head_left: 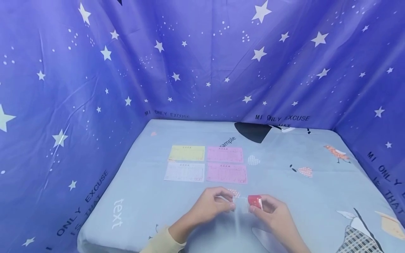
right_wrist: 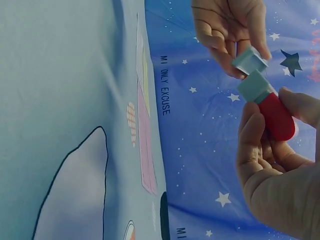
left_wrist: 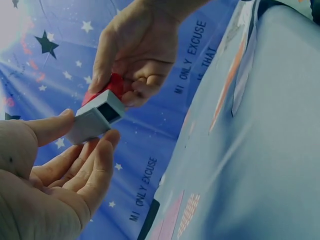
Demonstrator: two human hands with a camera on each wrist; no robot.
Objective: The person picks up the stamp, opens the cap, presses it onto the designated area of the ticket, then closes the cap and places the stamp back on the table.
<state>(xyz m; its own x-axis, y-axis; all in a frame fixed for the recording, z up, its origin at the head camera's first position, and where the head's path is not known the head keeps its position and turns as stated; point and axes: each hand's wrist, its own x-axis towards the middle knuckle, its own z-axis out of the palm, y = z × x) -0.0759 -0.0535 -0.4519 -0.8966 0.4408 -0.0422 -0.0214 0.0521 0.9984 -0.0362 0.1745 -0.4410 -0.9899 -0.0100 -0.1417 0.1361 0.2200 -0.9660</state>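
Observation:
My right hand [head_left: 279, 215] holds a red-handled stamp [head_left: 254, 201] between thumb and fingers. In the right wrist view the rounded red handle [right_wrist: 278, 119] lies in the fingers, with a pale square block [right_wrist: 255, 87] at its end. The thumb and fingers of my left hand [head_left: 211, 204] pinch a small clear cap [right_wrist: 251, 61], close to the block. Whether cap and block touch is hard to tell. Several paper slips lie flat beyond the hands: a yellow slip [head_left: 187, 153], a white slip [head_left: 185, 172] and two pink slips, the nearer pink slip [head_left: 226, 173] among them.
A light blue patterned cloth [head_left: 126, 196] covers the table. Starry purple curtains [head_left: 202, 63] hang at the back and on both sides, close to the table's edges. The slips form two rows near the middle, left of the printed heart [head_left: 253, 160].

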